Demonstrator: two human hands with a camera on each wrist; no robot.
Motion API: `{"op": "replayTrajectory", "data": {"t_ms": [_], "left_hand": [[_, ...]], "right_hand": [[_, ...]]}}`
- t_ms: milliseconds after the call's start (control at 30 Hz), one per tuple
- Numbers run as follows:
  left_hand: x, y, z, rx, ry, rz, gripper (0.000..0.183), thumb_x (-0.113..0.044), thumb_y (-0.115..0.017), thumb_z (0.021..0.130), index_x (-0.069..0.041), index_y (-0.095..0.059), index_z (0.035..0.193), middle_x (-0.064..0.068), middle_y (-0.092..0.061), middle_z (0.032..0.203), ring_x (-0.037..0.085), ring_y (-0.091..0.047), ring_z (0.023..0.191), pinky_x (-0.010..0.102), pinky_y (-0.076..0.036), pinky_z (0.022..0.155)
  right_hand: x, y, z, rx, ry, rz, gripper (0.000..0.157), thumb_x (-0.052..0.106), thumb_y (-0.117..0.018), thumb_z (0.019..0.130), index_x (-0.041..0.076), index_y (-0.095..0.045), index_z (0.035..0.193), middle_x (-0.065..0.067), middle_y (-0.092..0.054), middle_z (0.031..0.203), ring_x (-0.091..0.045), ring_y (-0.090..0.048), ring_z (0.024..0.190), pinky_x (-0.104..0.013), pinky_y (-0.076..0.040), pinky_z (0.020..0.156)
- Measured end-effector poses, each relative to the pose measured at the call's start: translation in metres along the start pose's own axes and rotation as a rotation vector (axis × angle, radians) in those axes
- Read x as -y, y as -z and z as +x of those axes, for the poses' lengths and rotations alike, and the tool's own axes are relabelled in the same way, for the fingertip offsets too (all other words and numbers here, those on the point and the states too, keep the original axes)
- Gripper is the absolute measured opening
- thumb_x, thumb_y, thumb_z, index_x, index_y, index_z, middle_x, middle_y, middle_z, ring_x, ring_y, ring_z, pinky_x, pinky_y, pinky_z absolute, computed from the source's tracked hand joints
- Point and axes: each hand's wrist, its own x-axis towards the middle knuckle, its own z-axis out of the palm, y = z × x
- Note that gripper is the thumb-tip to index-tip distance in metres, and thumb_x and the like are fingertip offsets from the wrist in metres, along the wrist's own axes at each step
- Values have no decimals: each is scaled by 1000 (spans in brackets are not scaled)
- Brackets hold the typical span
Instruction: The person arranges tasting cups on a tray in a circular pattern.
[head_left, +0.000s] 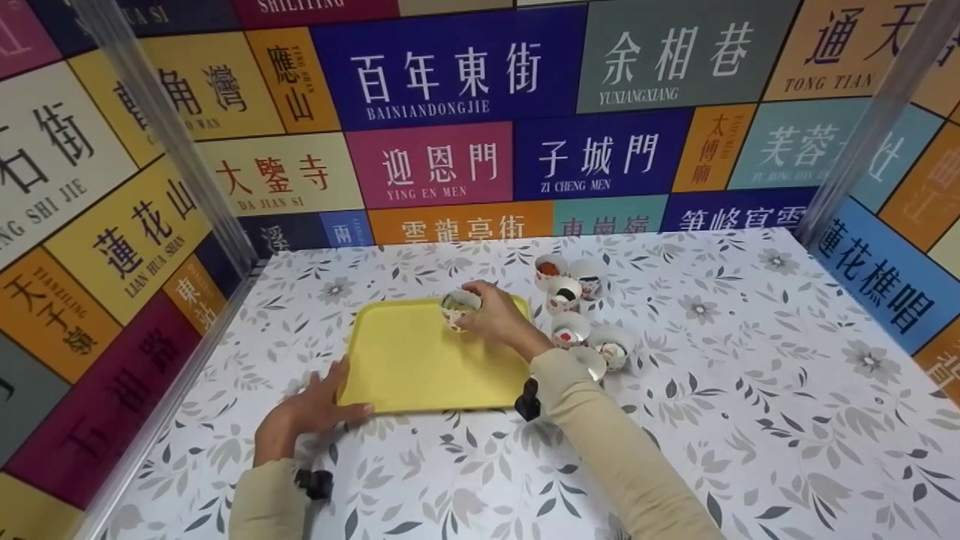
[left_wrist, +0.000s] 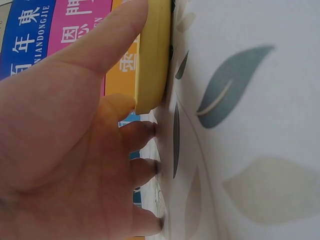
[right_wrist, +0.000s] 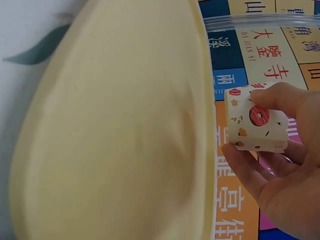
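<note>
Left hand [head_left: 311, 409] pinches the yellow tray's [head_left: 405, 360] near-left corner; right hand [head_left: 495, 315] holds a paper cup [head_left: 457, 309] just above its far edge.

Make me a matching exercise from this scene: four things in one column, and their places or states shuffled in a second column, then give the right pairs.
Things:
1. left hand
2. right hand
3. yellow tray
4. loose paper cups

Places or states:
A. lies flat on the flowered table
B. clustered on the table to the right of the tray
C. grips the tray's near left corner
D. holds a paper cup over the tray's far edge

Pairs: 1-C, 2-D, 3-A, 4-B
</note>
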Motion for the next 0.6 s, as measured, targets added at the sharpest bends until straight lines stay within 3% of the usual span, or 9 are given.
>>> {"op": "replayTrajectory", "data": {"t_ms": [167, 400, 600], "left_hand": [[0, 0, 1, -3, 0, -16, 116, -64, -70, 82, -22, 2, 162, 13, 8, 170, 43, 15, 154, 71, 6, 119], [4, -1, 1, 6, -77, -5, 116, -60, -70, 85, -11, 3, 162, 19, 6, 169, 49, 14, 152, 73, 5, 118], [3, -1, 1, -4, -40, -16, 116, -62, -70, 83, -16, 1, 162, 15, 6, 170, 45, 14, 154, 71, 6, 120]], "right_hand": [[0, -6, 10, 28, 5, -14, 65, 14, -76, 87, 6, -49, 146, -14, -49, 151, -31, -48, 138, -47, -44, 113], [3, -16, 22, 53, -29, -13, 64, 12, -74, 87, 5, -48, 146, -14, -53, 144, -30, -54, 129, -43, -49, 106], [6, -25, 29, 22, -26, -23, 62, 12, -74, 87, 4, -50, 144, -15, -54, 137, -28, -58, 119, -41, -51, 102]]}}
